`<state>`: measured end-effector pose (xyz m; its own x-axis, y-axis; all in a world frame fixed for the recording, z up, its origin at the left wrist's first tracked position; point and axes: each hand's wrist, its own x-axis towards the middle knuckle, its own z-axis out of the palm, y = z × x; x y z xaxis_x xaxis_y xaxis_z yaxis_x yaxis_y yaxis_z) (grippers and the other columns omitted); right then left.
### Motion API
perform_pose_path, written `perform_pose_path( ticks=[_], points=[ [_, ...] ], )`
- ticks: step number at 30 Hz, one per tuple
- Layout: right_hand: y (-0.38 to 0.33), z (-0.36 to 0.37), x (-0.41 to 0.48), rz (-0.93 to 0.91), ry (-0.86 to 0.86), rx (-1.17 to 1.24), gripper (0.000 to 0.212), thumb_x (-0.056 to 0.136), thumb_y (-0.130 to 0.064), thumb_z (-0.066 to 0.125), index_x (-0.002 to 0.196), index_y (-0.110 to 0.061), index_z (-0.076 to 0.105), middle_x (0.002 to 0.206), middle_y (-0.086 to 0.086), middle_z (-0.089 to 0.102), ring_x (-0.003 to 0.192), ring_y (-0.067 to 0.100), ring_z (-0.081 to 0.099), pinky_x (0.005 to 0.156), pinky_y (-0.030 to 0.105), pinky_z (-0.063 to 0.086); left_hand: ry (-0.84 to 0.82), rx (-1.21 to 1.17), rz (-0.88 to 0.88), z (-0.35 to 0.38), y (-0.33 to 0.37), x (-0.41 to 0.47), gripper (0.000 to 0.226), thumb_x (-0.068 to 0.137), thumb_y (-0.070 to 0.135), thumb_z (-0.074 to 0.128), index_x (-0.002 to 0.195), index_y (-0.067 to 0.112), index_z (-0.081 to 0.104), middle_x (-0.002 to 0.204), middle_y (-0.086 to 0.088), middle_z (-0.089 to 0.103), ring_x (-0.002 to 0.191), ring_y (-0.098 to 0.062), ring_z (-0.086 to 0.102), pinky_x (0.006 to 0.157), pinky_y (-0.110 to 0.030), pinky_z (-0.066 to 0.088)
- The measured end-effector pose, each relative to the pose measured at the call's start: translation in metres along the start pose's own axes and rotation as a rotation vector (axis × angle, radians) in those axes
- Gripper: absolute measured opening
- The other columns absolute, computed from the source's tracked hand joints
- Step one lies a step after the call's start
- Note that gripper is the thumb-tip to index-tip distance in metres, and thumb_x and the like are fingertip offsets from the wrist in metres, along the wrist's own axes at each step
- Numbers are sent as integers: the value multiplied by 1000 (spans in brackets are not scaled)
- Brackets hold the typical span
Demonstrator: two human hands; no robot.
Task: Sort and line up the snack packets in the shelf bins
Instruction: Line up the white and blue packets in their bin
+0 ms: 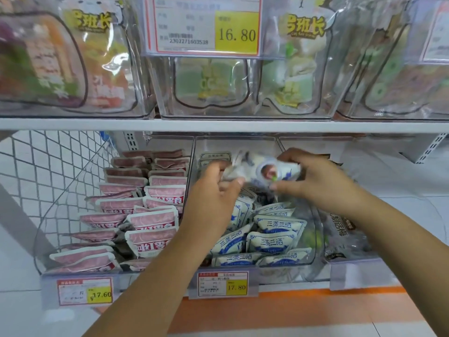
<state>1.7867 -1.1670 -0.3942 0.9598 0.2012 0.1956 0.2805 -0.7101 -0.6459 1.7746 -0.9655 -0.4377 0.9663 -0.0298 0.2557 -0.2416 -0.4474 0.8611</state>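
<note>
- Left hand (213,190): reaches in over the front of the middle bin (243,144); its fingers are curled round the left end of 1 white packet (262,170).
- Right hand (318,183): thumb and fingers pinch the right end of the same packet, so both hands grip it together.
- Held packet: raised crosswise above the rear half of the middle bin, clear of the packets beneath. It is blurred; a round picture shows on its face.
- White-and-blue packets (277,227): fill the front half of the middle bin, leaning at mixed angles and overlapping, with the foremost against the clear front wall. A few more stand at the rear left corner.
- Pink packets (150,220): lie in the left bin (40,251) in 2 columns from front to back, each packet leaning on the one behind. The right column runs along the clear wall shared with the middle bin.
- Dark packets (340,229): lie in the right bin (352,263), seen through its clear wall, just beside the right forearm.
- Shelf board (218,125): its white front edge runs across above the 3 bins. The hands work in the gap between this edge and the packet tops.
- Upper bins (243,110): clear bins of green and orange packets stand on the board, under a price label reading 16.80 (204,25).
- Lower labels: 17.60 (85,291) on the left bin's front, 17.80 (223,284) on the middle bin's front.
- Wire mesh (48,171): closes the shelf's left end, beside the left bin.
</note>
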Motion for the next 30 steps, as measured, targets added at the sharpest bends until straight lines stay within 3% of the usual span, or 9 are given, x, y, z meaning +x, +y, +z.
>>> perform_pose_path(
  ticks=[3, 6, 12, 14, 17, 20, 24, 28, 30],
  points=[
    [-11, -23, 4, 47, 125, 46, 31, 70, -31, 82, 88, -36, 58, 90, -17, 66, 73, -10, 58, 64, 6, 43, -224, 411, 32, 1, 0, -6, 64, 91, 54, 52, 145, 29, 30, 145, 11, 43, 130, -11, 43, 110, -38, 35],
    [-20, -39, 12, 10, -87, -308, 30, 76, -33, 79, 102, -33, 65, 96, -12, 67, 82, 1, 60, 65, 9, 41, -346, 733, 163, 0, -3, -8, 55, 96, 60, 32, 143, 32, 38, 144, 11, 44, 135, -13, 30, 117, -39, 18],
    [-23, -11, 29, -24, -471, -548, 6, 86, -32, 69, 88, -31, 64, 78, -14, 62, 71, 6, 55, 57, 12, 38, -322, 808, 152, -6, 0, -7, 49, 98, 55, 31, 137, 30, 45, 131, 7, 54, 126, -16, 36, 119, -43, 9],
    [-16, 8, 34, -29, -559, -683, 7, 91, -31, 62, 97, -30, 67, 89, -10, 66, 81, 12, 60, 70, 23, 46, -273, 734, 154, -6, 1, -6, 56, 95, 60, 29, 141, 29, 41, 135, 6, 54, 129, -15, 38, 120, -41, 6],
    [-9, 10, 38, -17, -673, -739, 19, 95, -30, 55, 108, -30, 68, 100, -7, 70, 89, 14, 63, 87, 34, 51, -332, 657, 206, -3, 6, -4, 73, 90, 69, 28, 151, 29, 20, 154, 8, 32, 142, -11, 23, 120, -34, -6],
    [-16, -10, 39, 63, -767, -562, 21, 97, -28, 53, 112, -32, 68, 105, -15, 68, 97, 7, 62, 92, 28, 48, -507, 669, 197, 1, 8, -2, 71, 90, 70, 31, 151, 35, 19, 156, 11, 28, 143, -12, 19, 116, -29, 6],
    [-11, -20, 61, 52, -419, -424, 21, 96, -27, 55, 109, -40, 65, 107, -21, 60, 94, -5, 56, 74, 10, 39, -596, 713, 218, 3, 1, -1, 66, 89, 73, 26, 145, 39, 32, 143, 13, 47, 130, -17, 42, 104, -35, 30],
    [-1, 8, 84, 38, -538, -779, 54, 90, -22, 64, 138, -36, 46, 132, -5, 48, 123, 18, 47, 92, 23, 39, -608, 716, 242, 3, -1, -1, 66, 89, 73, 26, 145, 40, 34, 146, 16, 44, 132, -14, 41, 107, -34, 26],
    [0, 22, 92, 37, -572, -875, 59, 84, -29, 71, 137, -33, 45, 120, 1, 50, 117, 23, 49, 84, 28, 40, -604, 703, 235, 3, -2, -1, 65, 89, 73, 26, 145, 40, 34, 146, 16, 44, 133, -14, 39, 108, -33, 24]
  ],
)
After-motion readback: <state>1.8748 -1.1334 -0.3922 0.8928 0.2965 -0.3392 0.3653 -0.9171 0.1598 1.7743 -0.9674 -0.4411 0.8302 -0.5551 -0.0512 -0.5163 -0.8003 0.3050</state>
